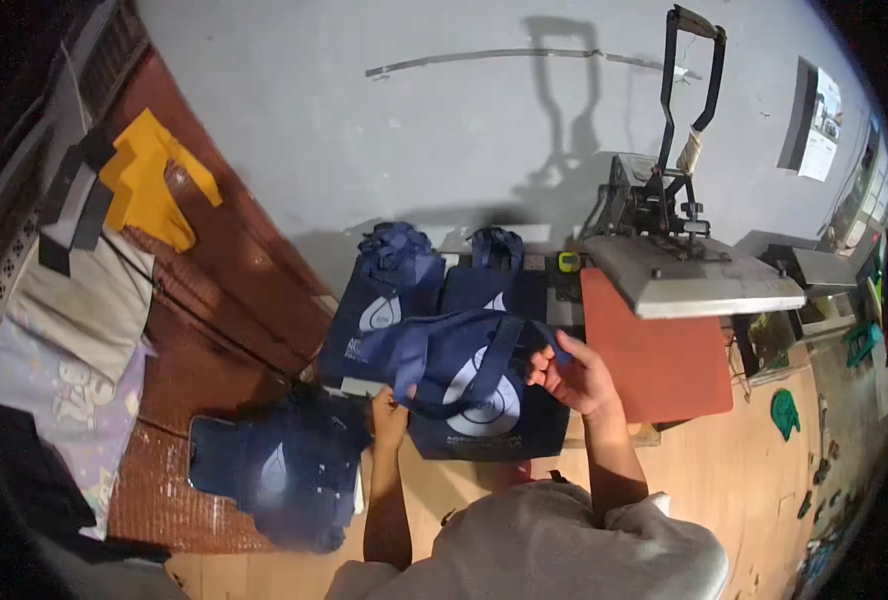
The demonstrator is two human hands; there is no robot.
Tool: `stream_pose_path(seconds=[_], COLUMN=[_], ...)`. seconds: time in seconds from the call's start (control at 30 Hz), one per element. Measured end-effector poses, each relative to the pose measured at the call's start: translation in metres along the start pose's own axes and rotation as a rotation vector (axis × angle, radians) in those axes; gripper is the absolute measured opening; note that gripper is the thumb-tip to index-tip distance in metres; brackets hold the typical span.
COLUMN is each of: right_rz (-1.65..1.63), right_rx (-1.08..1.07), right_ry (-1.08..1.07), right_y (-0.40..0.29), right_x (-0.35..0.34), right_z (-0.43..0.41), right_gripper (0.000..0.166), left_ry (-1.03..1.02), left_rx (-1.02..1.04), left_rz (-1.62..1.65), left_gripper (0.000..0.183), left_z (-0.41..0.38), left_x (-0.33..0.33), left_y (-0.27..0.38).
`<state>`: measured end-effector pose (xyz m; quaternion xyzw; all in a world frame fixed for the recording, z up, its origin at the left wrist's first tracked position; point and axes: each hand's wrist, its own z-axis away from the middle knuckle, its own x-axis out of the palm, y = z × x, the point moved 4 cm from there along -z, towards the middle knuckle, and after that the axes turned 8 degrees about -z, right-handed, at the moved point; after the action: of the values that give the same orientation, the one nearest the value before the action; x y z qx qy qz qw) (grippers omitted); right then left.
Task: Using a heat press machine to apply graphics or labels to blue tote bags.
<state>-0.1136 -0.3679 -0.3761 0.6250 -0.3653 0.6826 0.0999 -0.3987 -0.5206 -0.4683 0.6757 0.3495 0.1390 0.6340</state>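
Observation:
A navy fabric tote bag with a white drop-shaped print and writing spans the space between my hands, its strap loops lying across the front. My left hand is closed on the bag at its left side. On the right, my right hand holds the bag's upper edge near a strap, fingers curled and partly hidden by the cloth. Beyond it, two piles of similar navy bags lie on the table: the left pile with bunched handles, the right pile partly covered by the held bag.
A heat press stands at right, its upper plate swung aside from an orange-red pad. More navy bags lie low at left. Garments, including a yellow one, hang by the brown surface. A yellow-green object sits behind the pad.

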Motion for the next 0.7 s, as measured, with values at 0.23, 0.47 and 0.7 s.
stream_pose_path(seconds=[0.23,0.47,0.7], right_rz=[-0.133,-0.278,0.1], right_rx=[0.042,-0.02,-0.16], right_ry=[0.192,0.154,0.44], right_y=[-0.024,-0.058,-0.064], right_x=[-0.069,-0.131,-0.209], right_z=[-0.078,-0.161,-0.226], right_gripper=[0.031,0.025,0.036], left_ry=[-0.033,-0.046,-0.056], left_rx=[0.002,0.091,0.08], left_rz=[-0.005,-0.194,-0.644], left_gripper=[0.025,0.027,0.048], left_z=[-0.065,-0.153,-0.26], left_x=[0.05,0.08,0.121], left_y=[-0.001,0.0,-0.094])
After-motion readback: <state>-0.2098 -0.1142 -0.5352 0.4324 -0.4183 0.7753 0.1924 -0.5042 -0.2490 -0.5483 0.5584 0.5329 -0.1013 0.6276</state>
